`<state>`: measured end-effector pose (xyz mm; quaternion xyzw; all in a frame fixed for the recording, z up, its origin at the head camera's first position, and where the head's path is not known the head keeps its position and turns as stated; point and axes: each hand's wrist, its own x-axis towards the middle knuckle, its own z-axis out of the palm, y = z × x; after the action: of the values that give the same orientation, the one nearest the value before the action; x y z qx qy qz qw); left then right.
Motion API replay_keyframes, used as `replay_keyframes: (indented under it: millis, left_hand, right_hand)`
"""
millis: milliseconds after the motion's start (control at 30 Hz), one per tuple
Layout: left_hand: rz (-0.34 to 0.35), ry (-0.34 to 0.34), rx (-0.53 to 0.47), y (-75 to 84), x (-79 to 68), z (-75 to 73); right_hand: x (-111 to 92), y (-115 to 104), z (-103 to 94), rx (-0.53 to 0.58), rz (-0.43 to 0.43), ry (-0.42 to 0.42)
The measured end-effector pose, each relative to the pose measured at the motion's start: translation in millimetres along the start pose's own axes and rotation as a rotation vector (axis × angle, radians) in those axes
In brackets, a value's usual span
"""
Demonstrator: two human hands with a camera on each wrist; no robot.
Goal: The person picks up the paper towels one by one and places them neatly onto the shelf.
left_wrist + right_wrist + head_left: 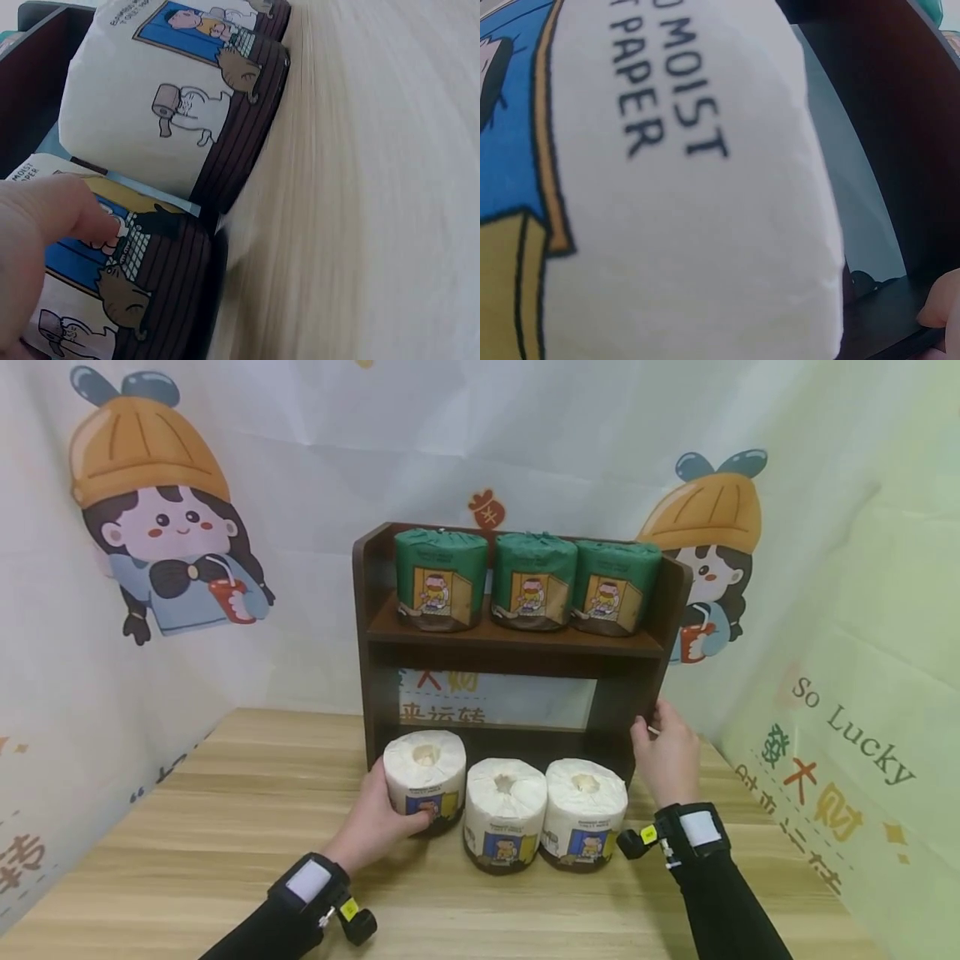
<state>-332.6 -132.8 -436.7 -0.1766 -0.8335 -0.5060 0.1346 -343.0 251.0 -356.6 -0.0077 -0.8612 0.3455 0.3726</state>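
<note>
My left hand (pixel 375 817) grips the leftmost white-wrapped toilet roll (pixel 424 762), its thumb across the printed front; the left wrist view shows that thumb (pixel 56 214) close up. Two more white toilet rolls, a middle one (pixel 506 806) and a right one (pixel 585 802), stand upright side by side on the table. At the right, my right hand (pixel 670 758) holds the side panel of a dark brown two-tier shelf (pixel 517 643) low down, thumb on the inner side. The right wrist view has the thumb (pixel 946 309) at that panel, partly cut off.
Three green-wrapped toilet rolls, left (pixel 441 581), middle (pixel 534 581) and right (pixel 617 587), stand on the upper tier. The shelf is at the back of the wooden table (pixel 225 827), before a printed cloth backdrop (pixel 315 527).
</note>
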Motion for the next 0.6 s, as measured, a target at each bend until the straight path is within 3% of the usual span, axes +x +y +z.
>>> replay_keyframes:
  millis: [200,600]
  left_hand:
    - [-0.132,0.042,0.088,4.4,-3.3,3.3]
    - [-0.202,0.175,0.107,4.7,-1.6,4.0]
  right_hand:
    - [0.2,2.1,1.7,-0.01,-0.008,0.012]
    - [0.5,3.7,3.2,-0.011,-0.005,0.013]
